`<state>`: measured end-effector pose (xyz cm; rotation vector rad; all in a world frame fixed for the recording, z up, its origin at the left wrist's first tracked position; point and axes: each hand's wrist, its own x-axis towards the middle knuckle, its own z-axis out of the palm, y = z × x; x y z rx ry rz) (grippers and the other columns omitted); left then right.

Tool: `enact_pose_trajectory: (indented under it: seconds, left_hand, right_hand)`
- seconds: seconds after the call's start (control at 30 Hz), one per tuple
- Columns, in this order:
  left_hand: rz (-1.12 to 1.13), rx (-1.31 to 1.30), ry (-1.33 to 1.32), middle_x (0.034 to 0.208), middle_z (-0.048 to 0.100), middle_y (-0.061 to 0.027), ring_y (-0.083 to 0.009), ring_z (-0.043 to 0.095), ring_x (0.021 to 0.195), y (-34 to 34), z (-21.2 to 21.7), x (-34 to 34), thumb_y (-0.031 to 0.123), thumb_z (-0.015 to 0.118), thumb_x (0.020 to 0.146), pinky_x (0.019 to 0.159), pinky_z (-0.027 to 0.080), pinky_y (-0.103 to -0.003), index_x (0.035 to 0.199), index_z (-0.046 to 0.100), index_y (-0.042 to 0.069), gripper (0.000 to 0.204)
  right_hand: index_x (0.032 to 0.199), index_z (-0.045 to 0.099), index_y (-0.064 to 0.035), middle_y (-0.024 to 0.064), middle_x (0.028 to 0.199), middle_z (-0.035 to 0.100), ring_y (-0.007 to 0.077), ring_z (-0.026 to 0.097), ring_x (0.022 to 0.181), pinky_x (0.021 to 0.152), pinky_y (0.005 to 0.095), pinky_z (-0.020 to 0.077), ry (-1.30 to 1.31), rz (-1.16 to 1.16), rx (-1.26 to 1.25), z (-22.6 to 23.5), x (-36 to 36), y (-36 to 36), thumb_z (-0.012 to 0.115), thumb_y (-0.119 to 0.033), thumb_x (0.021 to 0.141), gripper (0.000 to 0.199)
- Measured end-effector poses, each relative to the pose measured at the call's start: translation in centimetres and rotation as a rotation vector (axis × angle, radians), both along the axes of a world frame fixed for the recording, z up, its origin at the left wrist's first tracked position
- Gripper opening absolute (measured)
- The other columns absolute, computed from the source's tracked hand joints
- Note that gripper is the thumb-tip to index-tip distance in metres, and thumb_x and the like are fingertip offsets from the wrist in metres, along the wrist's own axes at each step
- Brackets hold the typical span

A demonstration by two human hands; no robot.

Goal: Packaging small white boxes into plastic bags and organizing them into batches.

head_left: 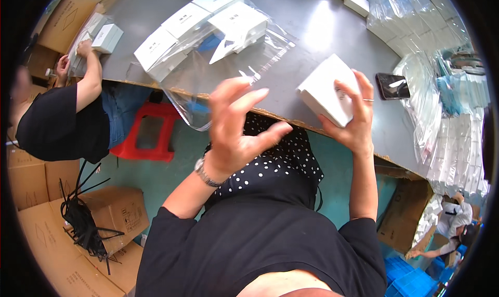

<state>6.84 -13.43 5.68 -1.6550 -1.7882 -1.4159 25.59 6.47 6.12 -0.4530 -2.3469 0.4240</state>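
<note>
My right hand (pixel 353 115) grips a white box (pixel 328 91) by its near edge and right side, tilted over the table's front edge. Thumb and fingers press on its printed face. My left hand (pixel 236 123) is raised in front of the table with its fingers spread and curved, holding nothing. Just beyond it lies a clear plastic bag (pixel 189 84), its open end hanging over the table edge. Several white boxes (pixel 185 21) sit in and around the bag, and one white box (pixel 238 21) rests tilted on top of the bag's plastic.
A black phone (pixel 393 86) lies right of the held box. Plastic-wrapped white boxes (pixel 410 24) and clear bags (pixel 416 94) cover the table's right side. At the left, another person (pixel 65 112) handles white boxes beside a red stool (pixel 147 131). Cardboard cartons (pixel 117 214) stand lower left.
</note>
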Motion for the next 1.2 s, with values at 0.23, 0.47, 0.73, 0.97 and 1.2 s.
enact_pose_trajectory:
  seconds: [0.23,0.47,0.73,0.97,1.2]
  left_hand:
    - [0.65,-0.228,0.128,0.107,0.054,-0.0107,-0.0283,0.049,0.104,-3.1,0.1,-6.3,0.007,0.076,0.073,0.093,0.039,-0.043,0.115,0.06,0.008,0.046]
    - [0.433,0.002,-0.111,0.078,0.061,-0.0083,-0.024,0.058,0.069,-2.8,1.3,-6.9,-0.005,0.066,0.08,0.064,0.049,-0.036,0.09,0.065,0.002,0.012]
    - [0.321,-0.019,-0.203,0.078,0.061,-0.0094,-0.0239,0.058,0.069,-2.6,-0.2,-6.8,-0.007,0.068,0.078,0.065,0.049,-0.034,0.091,0.066,0.001,0.016]
    - [0.26,-0.086,-0.153,0.082,0.063,-0.012,-0.0288,0.061,0.074,-2.2,-1.6,-7.7,-0.009,0.067,0.079,0.068,0.05,-0.037,0.091,0.067,0.002,0.016]
    - [0.162,-0.293,-0.335,0.082,0.059,-0.0115,-0.0237,0.055,0.07,-4.5,2.4,-12.0,0.009,0.073,0.072,0.063,0.045,-0.032,0.094,0.064,0.001,0.025]
  right_hand:
    - [0.126,0.061,-0.0123,0.023,0.139,0.044,0.0401,0.044,0.131,0.106,0.0481,0.0402,-0.144,0.259,-0.265,-0.6,-2.8,-1.5,0.082,-0.024,0.052,0.077]
    - [0.133,0.056,-0.0152,0.0258,0.139,0.042,0.0419,0.046,0.128,0.105,0.048,0.0419,-0.097,0.388,-0.208,-0.3,-16.8,-5.5,0.078,-0.032,0.06,0.078]
    - [0.126,0.056,-0.0028,0.0251,0.128,0.049,0.038,0.053,0.111,0.094,0.045,0.0465,0.066,-0.043,0.2,-2.3,-18.1,-6.9,0.081,-0.038,0.064,0.075]
    - [0.093,0.064,-0.0002,0.0159,0.103,0.064,0.0337,0.062,0.092,0.071,0.0464,0.052,-0.198,0.208,0.053,-5.1,-20.4,-5.4,0.065,-0.022,0.079,0.026]
    - [0.08,0.071,-0.0078,0.0069,0.074,0.069,0.0216,0.065,0.068,0.065,0.0321,0.0517,-0.265,0.456,-0.308,4.5,-18.4,10.7,0.069,-0.018,0.08,0.01]
